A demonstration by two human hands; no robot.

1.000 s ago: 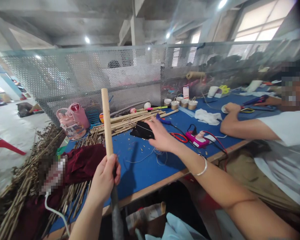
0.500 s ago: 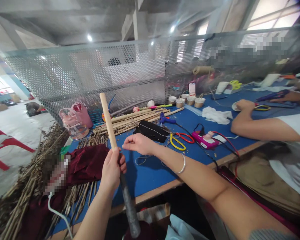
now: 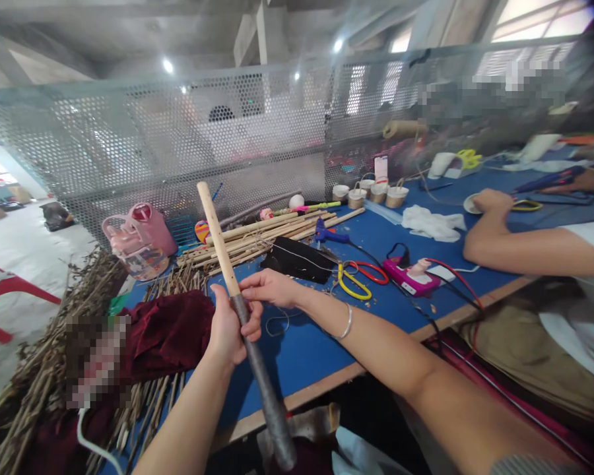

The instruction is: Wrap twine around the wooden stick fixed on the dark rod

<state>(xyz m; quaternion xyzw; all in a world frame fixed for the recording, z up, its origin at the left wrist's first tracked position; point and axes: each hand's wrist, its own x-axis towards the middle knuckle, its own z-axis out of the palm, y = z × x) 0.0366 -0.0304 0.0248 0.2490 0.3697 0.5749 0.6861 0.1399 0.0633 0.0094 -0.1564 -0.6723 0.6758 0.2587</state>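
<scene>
L hand point(image 3: 233, 333) is curled round a part-wrapped stick point(image 3: 221, 251), thumb lifted off. R hand point(image 3: 273, 289) is set at its side, fingertips bunched; whether anything's pinched can't be told. Stick's held tilted over near edge of table point(image 3: 317, 356), w/ grey wrap point(image 3: 268, 389) low. Scissors point(image 3: 342, 280) & black cloth point(image 3: 297, 259) are laid beyond, then pale sticks point(image 3: 282, 231), all backed by perf. screen point(image 3: 202, 145).

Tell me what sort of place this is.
Probably a shared craft workshop: a long blue table holds a blue plastic glue gun and piled pale wooden sticks, beside a perforated grey metal partition.
</scene>
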